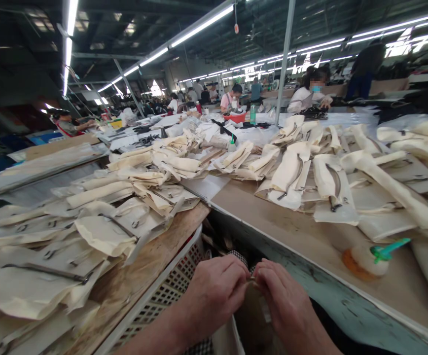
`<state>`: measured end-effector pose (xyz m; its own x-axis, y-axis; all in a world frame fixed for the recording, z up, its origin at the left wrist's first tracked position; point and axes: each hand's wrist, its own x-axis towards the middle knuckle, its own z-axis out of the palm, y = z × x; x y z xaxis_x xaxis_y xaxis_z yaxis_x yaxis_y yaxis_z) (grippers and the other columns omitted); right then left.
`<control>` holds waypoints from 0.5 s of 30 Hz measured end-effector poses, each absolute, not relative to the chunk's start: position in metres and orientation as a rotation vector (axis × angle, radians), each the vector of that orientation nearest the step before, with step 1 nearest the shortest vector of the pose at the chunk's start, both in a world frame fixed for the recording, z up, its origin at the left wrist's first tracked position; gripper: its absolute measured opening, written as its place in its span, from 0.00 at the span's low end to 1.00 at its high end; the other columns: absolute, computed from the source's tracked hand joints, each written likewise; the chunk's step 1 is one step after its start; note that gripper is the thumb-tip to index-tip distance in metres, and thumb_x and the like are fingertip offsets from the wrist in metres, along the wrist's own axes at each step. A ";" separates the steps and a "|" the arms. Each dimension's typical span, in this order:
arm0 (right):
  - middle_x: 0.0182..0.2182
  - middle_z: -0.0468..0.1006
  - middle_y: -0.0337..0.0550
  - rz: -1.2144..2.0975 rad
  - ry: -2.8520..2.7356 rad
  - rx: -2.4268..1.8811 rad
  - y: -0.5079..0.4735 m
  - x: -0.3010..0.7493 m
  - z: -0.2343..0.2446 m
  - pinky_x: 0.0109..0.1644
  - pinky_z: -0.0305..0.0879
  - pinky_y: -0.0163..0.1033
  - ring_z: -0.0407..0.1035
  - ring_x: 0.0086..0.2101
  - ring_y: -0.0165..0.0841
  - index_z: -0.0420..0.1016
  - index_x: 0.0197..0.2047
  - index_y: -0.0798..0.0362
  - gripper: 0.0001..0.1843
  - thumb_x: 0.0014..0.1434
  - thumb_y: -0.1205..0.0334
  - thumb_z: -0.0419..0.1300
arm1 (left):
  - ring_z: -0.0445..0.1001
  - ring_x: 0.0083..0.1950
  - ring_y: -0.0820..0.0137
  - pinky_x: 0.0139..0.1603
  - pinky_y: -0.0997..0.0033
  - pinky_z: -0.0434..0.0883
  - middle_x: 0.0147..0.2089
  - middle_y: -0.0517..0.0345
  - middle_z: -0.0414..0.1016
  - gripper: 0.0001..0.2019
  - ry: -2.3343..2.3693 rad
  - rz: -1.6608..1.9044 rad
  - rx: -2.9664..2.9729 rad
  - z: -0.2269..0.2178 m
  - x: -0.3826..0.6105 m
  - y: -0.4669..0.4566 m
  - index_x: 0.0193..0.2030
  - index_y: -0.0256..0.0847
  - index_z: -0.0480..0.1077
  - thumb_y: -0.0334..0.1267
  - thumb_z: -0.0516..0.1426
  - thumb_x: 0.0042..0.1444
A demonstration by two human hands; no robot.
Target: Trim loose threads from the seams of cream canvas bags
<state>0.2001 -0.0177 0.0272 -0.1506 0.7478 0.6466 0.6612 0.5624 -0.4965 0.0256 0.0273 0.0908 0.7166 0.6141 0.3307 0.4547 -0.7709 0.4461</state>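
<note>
Cloth pieces (103, 236): cream woven fabric, matt, softly creased.
Zips (47, 271): dark metal, dull sheen.
Bench top (162, 246): bare wood, rough, stained.
Table top (273, 217): tan board, smooth, matt.
Table edge (347, 305): teal paint, chipped, worn.
Basket (169, 291): white plastic lattice, slight gloss.
Brush handle (387, 249): green plastic, glossy.
Brown piece (253, 315): matt; material unclear.

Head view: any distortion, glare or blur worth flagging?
Head view: strong wide-angle bending toward the edges; ceiling lights blown out; distant workers soft; left hand and right hand sharp, though what they pinch sits in shadow.
</note>
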 end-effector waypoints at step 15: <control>0.28 0.69 0.39 0.223 -1.946 -1.206 -0.004 0.196 0.039 0.32 0.67 0.35 0.68 0.31 0.34 0.59 0.34 0.49 0.13 0.62 0.77 0.46 | 0.72 0.36 0.71 0.37 0.73 0.67 0.33 0.58 0.73 0.07 0.934 0.709 2.459 0.087 0.021 0.037 0.33 0.38 0.66 0.26 0.51 0.60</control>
<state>0.1961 -0.0037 0.0389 -0.2085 0.8116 0.5457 0.6671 0.5261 -0.5275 0.0207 0.0367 0.0869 0.6454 0.6977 0.3109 0.4868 -0.6894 0.5364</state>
